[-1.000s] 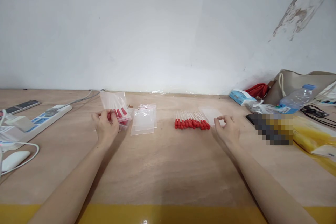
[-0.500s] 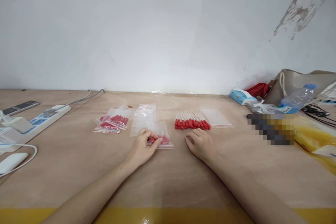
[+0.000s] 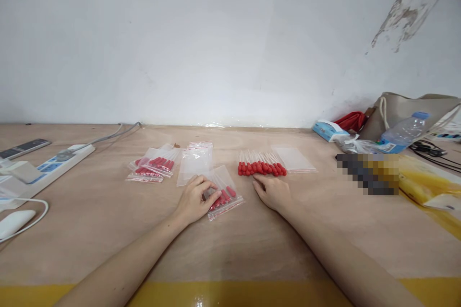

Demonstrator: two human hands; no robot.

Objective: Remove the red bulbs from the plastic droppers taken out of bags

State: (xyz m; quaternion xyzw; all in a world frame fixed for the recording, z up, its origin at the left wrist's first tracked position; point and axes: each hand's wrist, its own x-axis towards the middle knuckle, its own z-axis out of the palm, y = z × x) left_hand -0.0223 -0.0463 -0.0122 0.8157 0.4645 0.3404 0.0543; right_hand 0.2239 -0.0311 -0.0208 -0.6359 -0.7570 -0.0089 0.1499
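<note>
My left hand (image 3: 197,200) pinches the left edge of a clear zip-lock bag (image 3: 230,205) that lies tilted on the table. Several red-tipped swabs show inside the bag, partly covered by my fingers. My right hand (image 3: 272,194) rests on the table, holding nothing, its index finger stretched out and its thumb a little apart. Just beyond its fingertips lies a row of loose white-stemmed swabs (image 3: 262,165), red heads towards me.
Filled zip bags (image 3: 153,165) are piled at the left, beside flat bags (image 3: 194,160). More flat bags (image 3: 294,159) lie right of the swabs. A power strip (image 3: 54,165) sits far left; a tissue box (image 3: 329,130) and plastic bottle (image 3: 405,132) stand at the right.
The bag under my left hand has turned askew and come nearer, showing more of its red swab heads. My right hand has barely moved; its index finger now reaches out a little more.
</note>
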